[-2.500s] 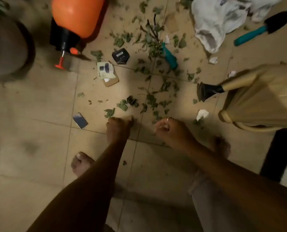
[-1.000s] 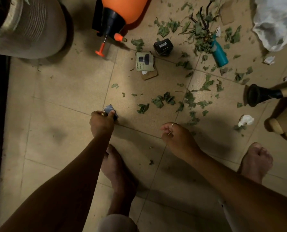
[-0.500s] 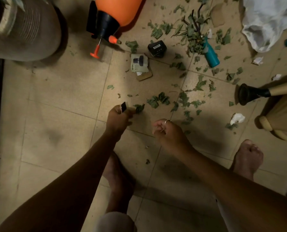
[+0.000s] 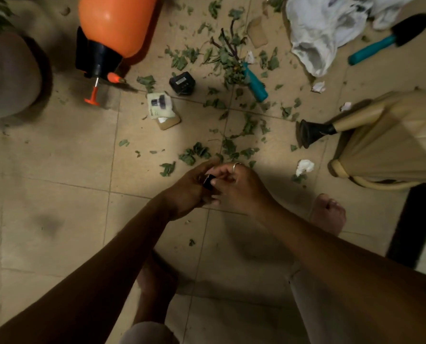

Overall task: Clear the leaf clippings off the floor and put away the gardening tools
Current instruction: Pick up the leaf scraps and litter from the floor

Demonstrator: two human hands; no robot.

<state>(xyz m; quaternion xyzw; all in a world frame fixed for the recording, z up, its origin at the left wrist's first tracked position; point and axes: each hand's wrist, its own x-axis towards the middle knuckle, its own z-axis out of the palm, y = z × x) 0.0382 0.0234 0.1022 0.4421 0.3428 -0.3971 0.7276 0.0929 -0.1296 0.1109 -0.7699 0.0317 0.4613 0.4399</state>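
Hands, two, meeting at frame centre above the tiled floor [image 4: 58, 170]; left hand [image 4: 191, 188] curled round a small dark object [image 4: 208, 182]; right hand [image 4: 243, 191], ringed, pinching the same object with its fingertips; what the object is cannot be told; leaf clippings [image 4: 228, 147] strewn on the floor from twelve to one o'clock of the hands, thickest round a stemmed sprig [image 4: 228, 53]; teal-handled tool [image 4: 256, 85] lying at one o'clock, its head buried under the sprig; trowel [image 4: 390, 40], teal handle, black blade, at two o'clock, just beside a white cloth [image 4: 323, 28]; orange sprayer [image 4: 115, 26] lying at eleven o'clock; small black box [image 4: 182, 83] and card packet [image 4: 160, 109] between sprayer and hands; crumpled paper [image 4: 305, 167] at three o'clock, near a beige furniture leg [image 4: 316, 131].
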